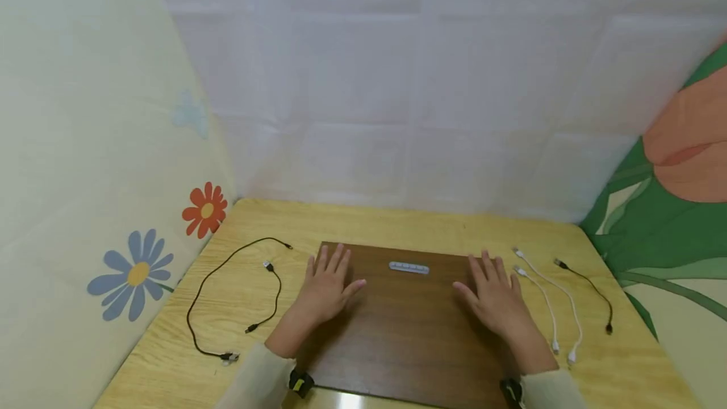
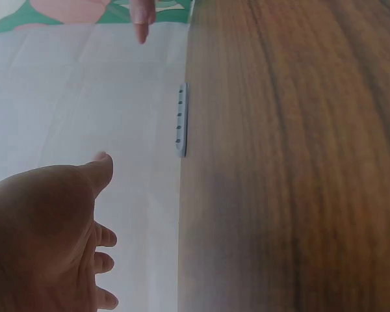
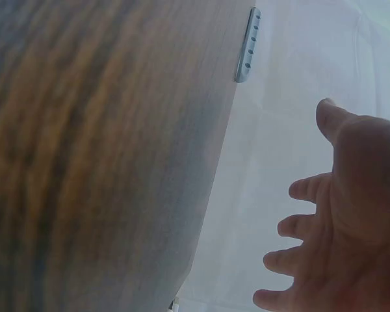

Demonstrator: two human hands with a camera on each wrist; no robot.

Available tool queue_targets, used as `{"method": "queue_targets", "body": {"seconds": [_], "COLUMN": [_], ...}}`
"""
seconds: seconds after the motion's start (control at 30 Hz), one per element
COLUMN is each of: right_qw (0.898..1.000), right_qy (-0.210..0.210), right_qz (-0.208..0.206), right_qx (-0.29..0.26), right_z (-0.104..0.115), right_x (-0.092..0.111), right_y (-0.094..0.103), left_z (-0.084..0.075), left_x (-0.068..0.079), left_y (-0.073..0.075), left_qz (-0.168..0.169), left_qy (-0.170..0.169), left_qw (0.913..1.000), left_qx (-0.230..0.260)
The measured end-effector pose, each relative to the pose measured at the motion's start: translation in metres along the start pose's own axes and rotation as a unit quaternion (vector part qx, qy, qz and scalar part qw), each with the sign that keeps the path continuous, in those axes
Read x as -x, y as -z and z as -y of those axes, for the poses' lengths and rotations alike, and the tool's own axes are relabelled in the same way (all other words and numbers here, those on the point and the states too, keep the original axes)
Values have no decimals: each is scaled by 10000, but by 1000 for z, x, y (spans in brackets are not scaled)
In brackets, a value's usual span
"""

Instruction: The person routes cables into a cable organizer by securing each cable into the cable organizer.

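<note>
We're hovering left hand (image 1: 327,292) and right hand (image 1: 498,302) over brown board (image 1: 409,339) side edges, fingers (image 1: 343,262) released, leaving room between, grey strip (image 1: 409,267) lying lengthwise left-to-right.

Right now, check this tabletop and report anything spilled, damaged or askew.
Nothing stands out: the gray strip lies on the brown board, with two black cables to its left, two white cables and another black cable to its right, none visibly tangled. Fine damage can't be judged.
</note>
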State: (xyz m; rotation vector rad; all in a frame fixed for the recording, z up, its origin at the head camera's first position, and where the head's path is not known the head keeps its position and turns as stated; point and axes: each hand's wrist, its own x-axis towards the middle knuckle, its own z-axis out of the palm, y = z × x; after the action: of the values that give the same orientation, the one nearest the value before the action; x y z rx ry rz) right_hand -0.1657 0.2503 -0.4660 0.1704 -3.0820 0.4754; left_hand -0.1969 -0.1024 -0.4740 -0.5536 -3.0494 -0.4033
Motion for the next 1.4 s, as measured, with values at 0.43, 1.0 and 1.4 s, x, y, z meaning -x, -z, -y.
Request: {"method": "queue_targets", "body": {"seconds": [0.43, 1.0, 1.4], "right_qw": [9997, 9994, 9984], "right_qy": [172, 244, -221], "right_qz": [82, 200, 453], "right_qx": [-120, -142, -268], "right_z": [-1, -29, -67], "right_x": [3, 2, 2], "right_y": [0, 29, 44], "left_z": [5, 2, 0], "left_x": [17, 16, 18], "left_y": [14, 12, 14], "left_qz": [1652, 1844, 1905], "left_qy": [-236, -182, -175], "left_qw": [9833, 9818, 9813], "left_qx": [728, 410, 221]}}
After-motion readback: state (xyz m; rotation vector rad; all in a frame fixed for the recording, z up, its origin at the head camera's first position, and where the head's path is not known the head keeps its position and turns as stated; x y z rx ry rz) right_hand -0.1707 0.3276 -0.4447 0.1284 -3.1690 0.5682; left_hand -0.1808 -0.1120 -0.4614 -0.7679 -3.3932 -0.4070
